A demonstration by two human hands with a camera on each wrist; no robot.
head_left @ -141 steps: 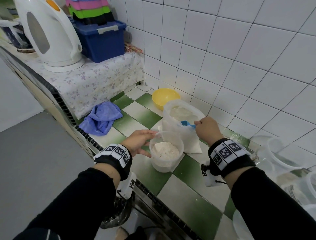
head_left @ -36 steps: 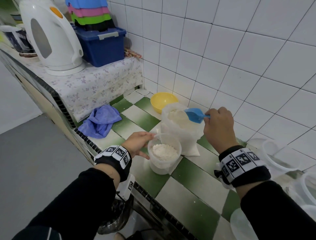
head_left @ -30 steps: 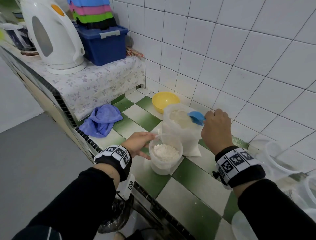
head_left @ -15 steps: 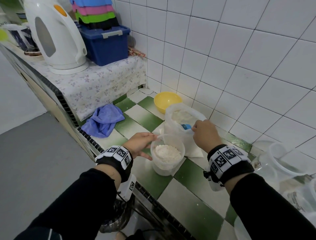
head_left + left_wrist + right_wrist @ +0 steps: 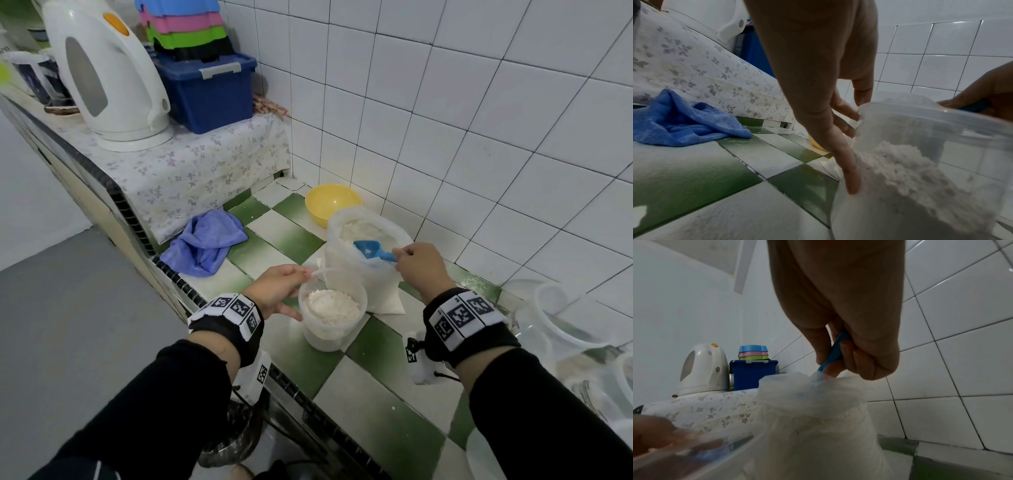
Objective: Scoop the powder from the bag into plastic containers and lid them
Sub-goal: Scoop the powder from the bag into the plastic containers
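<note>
- Scooping stage, mid-way: round plastic container [image 5: 331,310] on the tiled counter [image 5: 376,407], roughly half full of white powder [image 5: 330,305], no lid on it.
- Left hand [image 5: 277,291] steadying that container: fingers lightly curved round its side and rim, thumb near the bottom.
- Right hand [image 5: 419,269] pinching the handle of the blue scoop [image 5: 370,249], bowl down inside the open bag [image 5: 363,260] just behind the container; a little powder on the scoop.
- Plenty of powder left in the bag.
- More clear containers [image 5: 565,318] at the right edge; fill unclear through the glare.
- Still to do, by the look of it: more scoops, then lidding; lids not clearly visible.
</note>
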